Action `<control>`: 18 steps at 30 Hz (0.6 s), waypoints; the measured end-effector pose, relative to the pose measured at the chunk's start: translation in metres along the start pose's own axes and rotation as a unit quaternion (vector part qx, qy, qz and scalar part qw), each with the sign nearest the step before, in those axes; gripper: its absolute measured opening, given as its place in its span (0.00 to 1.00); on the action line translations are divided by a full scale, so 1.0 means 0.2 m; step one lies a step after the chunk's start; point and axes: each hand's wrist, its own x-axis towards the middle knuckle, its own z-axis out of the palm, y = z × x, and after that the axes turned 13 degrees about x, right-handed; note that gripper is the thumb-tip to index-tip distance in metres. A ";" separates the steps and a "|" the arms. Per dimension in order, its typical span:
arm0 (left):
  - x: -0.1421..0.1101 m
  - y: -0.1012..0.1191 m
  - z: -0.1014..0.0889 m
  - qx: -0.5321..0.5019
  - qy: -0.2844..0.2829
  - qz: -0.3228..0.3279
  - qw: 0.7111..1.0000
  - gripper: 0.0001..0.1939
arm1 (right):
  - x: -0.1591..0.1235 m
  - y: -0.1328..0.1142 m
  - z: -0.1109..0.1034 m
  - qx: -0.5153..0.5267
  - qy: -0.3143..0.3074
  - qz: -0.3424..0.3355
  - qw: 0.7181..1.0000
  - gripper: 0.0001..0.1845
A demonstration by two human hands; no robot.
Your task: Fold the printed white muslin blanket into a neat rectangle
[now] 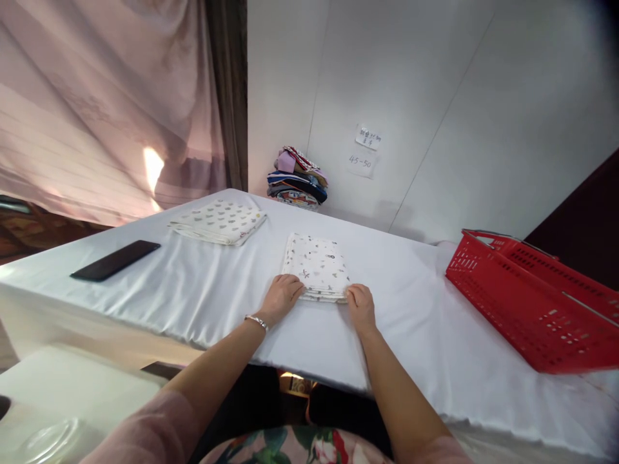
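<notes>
A folded white cloth (319, 261) with small dark prints lies flat on the white-covered table in front of me. At its near left corner my left hand (283, 295) is closed, fingers curled on the cloth's edge. My right hand (360, 305) pinches the near right corner. Several stacked layers show along the near edge between the hands. Farther left lies a second folded white cloth (220, 221) with grey prints, touched by neither hand.
A black flat phone-like slab (116, 260) lies on the left of the table (193, 290). Folded clothes (297, 180) are piled at the back against the wall. A red plastic basket (536, 296) stands at the right. Paper notes (362, 162) hang on the wall; a curtain (120, 96) hangs left.
</notes>
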 end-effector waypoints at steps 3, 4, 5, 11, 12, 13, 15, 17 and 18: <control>0.00 0.00 0.01 0.001 0.004 -0.001 1.000 0.15 | 0.00 0.00 0.00 0.001 0.001 -0.005 1.000 0.11; 0.00 0.00 0.01 0.001 0.004 -0.002 1.000 0.15 | -0.01 0.00 0.00 -0.002 -0.006 -0.006 1.000 0.11; 0.00 0.00 0.01 0.000 0.005 -0.002 1.000 0.14 | -0.01 0.00 0.00 -0.005 -0.014 -0.005 1.000 0.11; -0.01 0.00 0.03 -0.004 0.020 0.018 1.000 0.11 | -0.01 0.00 0.01 -0.017 -0.041 0.010 0.999 0.13; -0.01 0.00 0.03 -0.003 0.020 0.021 1.000 0.11 | -0.01 0.00 0.01 -0.018 -0.046 0.008 0.999 0.13; -0.01 0.00 0.03 -0.003 0.020 0.023 1.000 0.11 | -0.01 0.00 0.01 -0.020 -0.052 0.005 0.998 0.13; -0.01 0.00 0.03 -0.005 0.019 0.023 1.000 0.11 | -0.01 0.00 0.01 -0.022 -0.062 -0.002 0.998 0.14; 0.00 0.00 0.03 -0.011 0.017 0.017 1.000 0.12 | -0.01 0.01 0.01 -0.024 -0.069 -0.006 0.997 0.15; 0.00 0.01 0.03 -0.016 0.015 0.012 1.000 0.12 | -0.01 0.01 0.01 -0.025 -0.071 -0.007 0.997 0.15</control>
